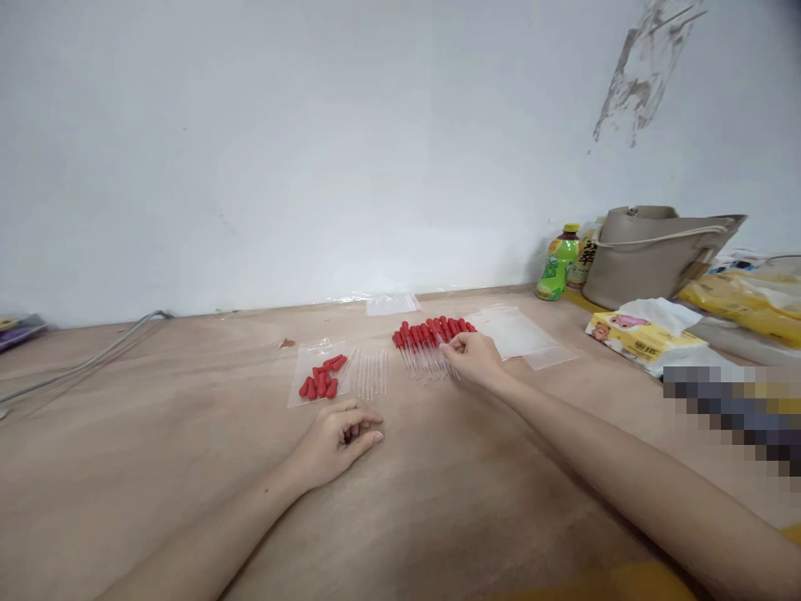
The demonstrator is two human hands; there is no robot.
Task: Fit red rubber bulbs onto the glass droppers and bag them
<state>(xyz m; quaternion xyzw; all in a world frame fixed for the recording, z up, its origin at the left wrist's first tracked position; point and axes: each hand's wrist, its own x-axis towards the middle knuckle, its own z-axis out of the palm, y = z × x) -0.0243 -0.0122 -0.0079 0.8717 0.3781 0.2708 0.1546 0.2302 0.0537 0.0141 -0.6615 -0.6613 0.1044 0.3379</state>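
We have the red-bulbed droppers (418, 338) lying side by side in a crowded row on the table (400, 517), to the right of the loose clear tubes (373, 376). Their long axes run mostly away from us: the red bulbs sit at the far end, and the slim clear stems point back toward us, many slanting slightly to the right at the near tips.

Our right hand (476, 357) reaches in at the right part of the row, thumb and forefinger pinched together on the stem of one dropper; our fingers partly hide it. Our left hand (343, 442) rests on the table nearer to us, just before the loose tubes, its fingers loosely curled and its thumb apart from them.

The loose tubes also have their length running away from us, the leftmost ones leaning. Left of them, loose red bulbs (322, 381) lie at mixed angles on a clear plastic bag (299, 369). Beyond our right hand are flat translucent bags (513, 330); farther right, a tissue pack (644, 334) lies in front of a grey handbag (638, 263) and a green bottle (556, 265).
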